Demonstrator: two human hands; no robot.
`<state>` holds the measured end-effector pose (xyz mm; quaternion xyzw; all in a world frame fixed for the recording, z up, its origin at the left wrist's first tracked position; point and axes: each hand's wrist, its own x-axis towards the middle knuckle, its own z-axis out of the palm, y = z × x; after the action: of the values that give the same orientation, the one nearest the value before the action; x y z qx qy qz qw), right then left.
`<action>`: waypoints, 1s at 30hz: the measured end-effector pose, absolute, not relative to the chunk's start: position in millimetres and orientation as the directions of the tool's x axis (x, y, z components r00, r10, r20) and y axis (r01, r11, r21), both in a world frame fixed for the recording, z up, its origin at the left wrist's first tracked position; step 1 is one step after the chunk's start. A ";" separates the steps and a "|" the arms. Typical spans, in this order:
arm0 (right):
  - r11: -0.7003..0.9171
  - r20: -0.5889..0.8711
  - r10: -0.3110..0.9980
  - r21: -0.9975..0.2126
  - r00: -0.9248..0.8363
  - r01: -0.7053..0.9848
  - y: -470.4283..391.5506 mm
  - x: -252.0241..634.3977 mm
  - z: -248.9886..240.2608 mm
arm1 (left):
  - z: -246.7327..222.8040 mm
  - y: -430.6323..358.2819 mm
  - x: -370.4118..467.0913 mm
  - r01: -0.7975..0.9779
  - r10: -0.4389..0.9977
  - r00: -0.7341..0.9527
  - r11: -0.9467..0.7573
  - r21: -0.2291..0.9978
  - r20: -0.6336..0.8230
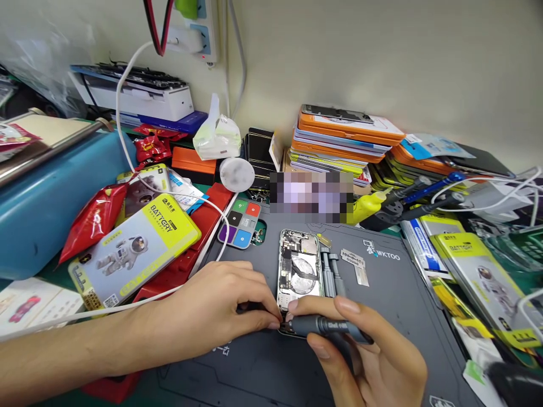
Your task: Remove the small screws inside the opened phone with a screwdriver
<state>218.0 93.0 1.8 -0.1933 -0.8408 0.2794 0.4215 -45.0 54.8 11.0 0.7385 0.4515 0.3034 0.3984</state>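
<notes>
An opened phone (300, 265) lies on the dark grey work mat (394, 294), its boards and a round silver part exposed. My left hand (237, 308) is at the phone's lower left edge, thumb and fingertips pinched together; what they hold, if anything, is hidden. A dark grey screwdriver (326, 327) lies slanted in my right hand (369, 345), held between thumb and fingers, its tip end over the phone's bottom. More dark screwdrivers (333, 271) stand beside the phone's right side, and a razor blade (355, 267) is further right.
Yellow and grey battery packs (136, 254) lie at the left beside a blue bin (63, 209). A white cable (139, 305) runs over my left forearm. Orange cases (343, 133) are stacked at the back. Tools (399, 203) and another battery pack (487, 288) sit at the right.
</notes>
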 end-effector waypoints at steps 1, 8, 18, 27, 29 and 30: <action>0.770 0.600 0.559 -0.631 -0.572 0.091 93.3 217.8 1.9 | 11.2 54.6 -45.3 0.431 0.911 0.403 -0.276 0.859 0.090; 0.768 0.595 0.560 -0.634 -0.576 0.091 94.9 219.0 1.4 | 11.5 53.2 -46.3 0.450 0.911 0.404 -0.280 0.848 0.086; 0.731 0.610 0.594 -0.681 -0.525 0.036 94.8 216.7 6.8 | 23.3 50.0 -45.2 0.379 0.945 0.286 0.043 0.924 -0.161; 0.463 0.450 0.820 -0.885 -0.355 -0.052 98.4 203.9 16.0 | 23.7 53.5 -45.5 0.039 0.898 0.326 0.300 0.953 -0.296; 0.396 0.400 0.841 -0.914 -0.365 -0.088 100.6 202.8 17.4 | 24.2 56.1 -45.1 -0.033 0.894 0.329 0.333 0.942 -0.305; 0.375 0.383 0.850 -0.922 -0.362 -0.096 101.5 202.8 18.0 | 24.6 57.2 -45.2 -0.055 0.888 0.339 0.349 0.936 -0.311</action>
<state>202.8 101.5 18.0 -0.2814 -0.6691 0.4831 0.4896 -45.2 57.2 24.6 0.4536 0.4593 0.3460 0.6808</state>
